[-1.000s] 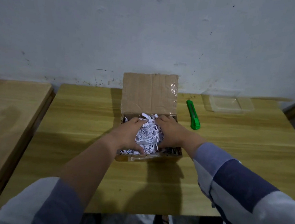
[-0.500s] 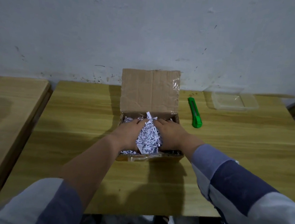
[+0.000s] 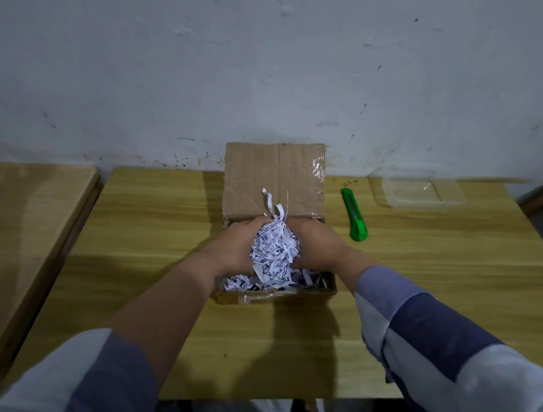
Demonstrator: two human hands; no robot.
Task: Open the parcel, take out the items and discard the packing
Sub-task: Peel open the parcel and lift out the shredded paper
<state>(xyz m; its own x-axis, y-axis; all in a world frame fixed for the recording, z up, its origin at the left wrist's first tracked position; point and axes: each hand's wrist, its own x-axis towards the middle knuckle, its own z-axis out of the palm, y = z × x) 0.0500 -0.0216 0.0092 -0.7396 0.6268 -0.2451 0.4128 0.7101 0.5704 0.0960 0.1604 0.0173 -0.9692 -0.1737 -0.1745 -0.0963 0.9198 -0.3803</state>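
An open cardboard parcel [image 3: 276,299] sits mid-table with its lid flap [image 3: 274,176] standing up toward the wall. A bundle of white shredded paper [image 3: 273,251] is squeezed between my two hands just above the box. My left hand [image 3: 234,246] grips the bundle from the left, and my right hand [image 3: 315,246] grips it from the right. More shreds lie loose in the box's near part. Whatever lies beneath the paper is hidden.
A green utility knife [image 3: 354,215] lies on the wooden table [image 3: 436,277] right of the box. A clear plastic container [image 3: 422,193] stands at the back right near the wall. A second wooden table [image 3: 11,234] adjoins on the left.
My hands have gathered the shredded paper into a tighter bundle and raised it a little out of the box. The box, knife and container have stayed put.
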